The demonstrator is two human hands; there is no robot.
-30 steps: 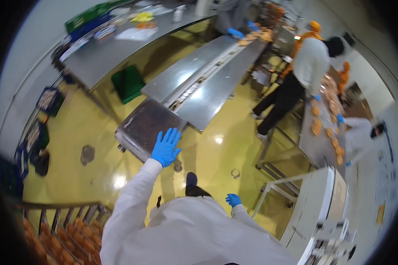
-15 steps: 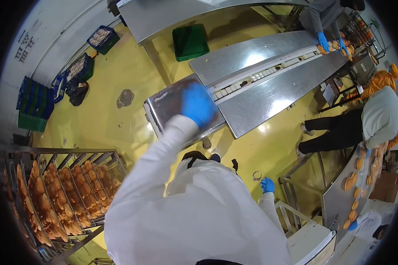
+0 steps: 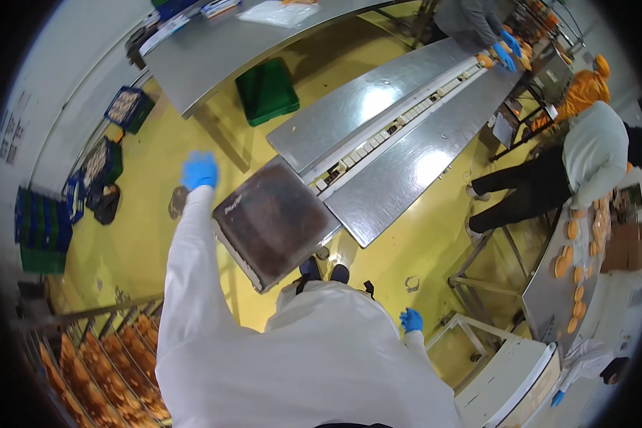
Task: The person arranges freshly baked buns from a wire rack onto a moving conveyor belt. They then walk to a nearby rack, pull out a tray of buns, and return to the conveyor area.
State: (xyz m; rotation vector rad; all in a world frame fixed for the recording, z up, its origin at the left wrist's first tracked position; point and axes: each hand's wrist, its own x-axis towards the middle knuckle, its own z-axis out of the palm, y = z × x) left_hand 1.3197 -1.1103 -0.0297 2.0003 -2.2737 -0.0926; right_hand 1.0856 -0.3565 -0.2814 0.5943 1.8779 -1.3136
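My left hand (image 3: 200,172), in a blue glove, is stretched out over the floor, just left of a dark metal baking tray (image 3: 274,225). It is slightly blurred, with its fingers loosely apart and nothing visible in it. Brown and bare, the tray lies at the near end of a steel conveyor table (image 3: 399,182). My right hand (image 3: 411,320), also gloved in blue, hangs low at my right side. Its fingers are slightly bent and apart, and it holds nothing.
A rack (image 3: 114,357) of baked buns stands at the lower left. Green crates (image 3: 267,93) sit under a steel table (image 3: 192,68). Co-workers stand at the conveyor's far end and at a bun table (image 3: 549,292) on the right. A white cabinet (image 3: 503,378) is behind my right hand.
My left hand has swung left from over the tray to beyond its left edge. The tray's dark surface now shows fully. My view has turned, bringing more of the steel table in.
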